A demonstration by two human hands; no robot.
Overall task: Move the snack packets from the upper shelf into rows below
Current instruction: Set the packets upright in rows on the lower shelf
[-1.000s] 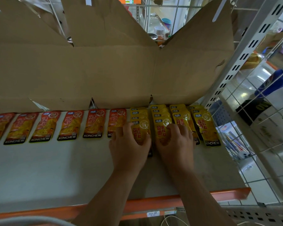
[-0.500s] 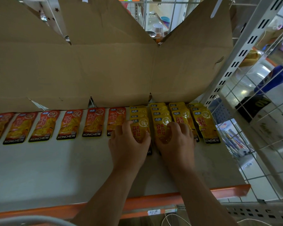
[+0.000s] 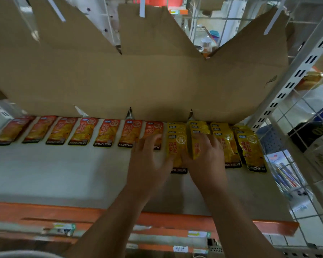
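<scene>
A row of orange snack packets (image 3: pixel 81 131) lies flat along the back of the white shelf (image 3: pixel 63 174), left to middle. To their right are overlapping stacks of yellow snack packets (image 3: pixel 229 146). My left hand (image 3: pixel 149 161) rests with spread fingers across the last orange packet (image 3: pixel 154 128) and the edge of the first yellow stack (image 3: pixel 176 144). My right hand (image 3: pixel 206 159) lies palm down on the second yellow stack (image 3: pixel 199 128), its thumb beside my left thumb. Both hands press on the packets; no packet is lifted.
A brown cardboard sheet (image 3: pixel 138 81) stands behind the packets as a back wall. A white slotted upright (image 3: pixel 295 75) and wire mesh (image 3: pixel 306 164) close off the right side. The shelf's orange front edge (image 3: pixel 175 220) carries price tags.
Both hands stay on the yellow stacks. My left fingers have spread wider and reach further onto the last orange packet. The view has tipped upward slightly.
</scene>
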